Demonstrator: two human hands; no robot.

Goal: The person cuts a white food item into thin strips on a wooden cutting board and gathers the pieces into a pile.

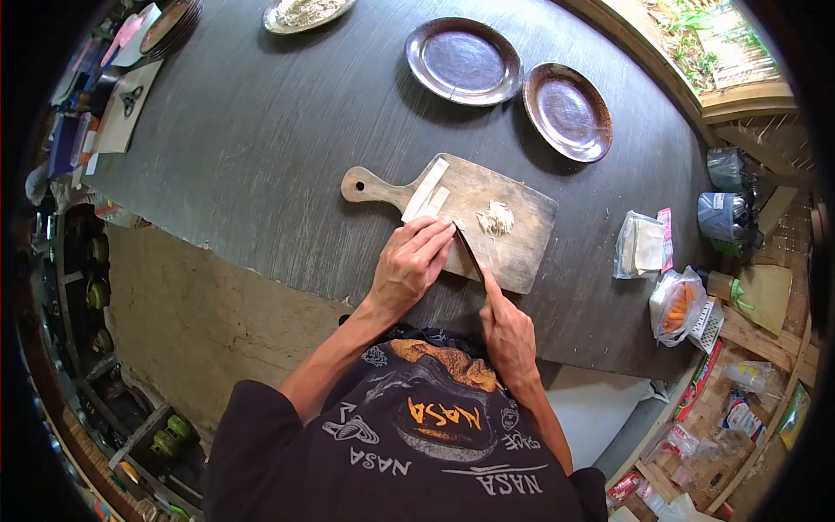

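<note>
Left hand (412, 264) presses pale strips (428, 202); right hand (509, 336) grips knife (468, 250).

The cutting board (521, 187) was worn, matt wood. Beneath it, the table (261, 148) had a dark, streaked, mostly matt surface and a rough edge on its near side. The knife (470, 250) on the board had a smooth, dark blade; the pale strips (430, 180) there looked matt. Beyond the board, the larger plate (465, 61) and smaller plate (568, 113) shone glossy brown. Right of it, the bag (677, 306) was clear, crinkled plastic.
</note>
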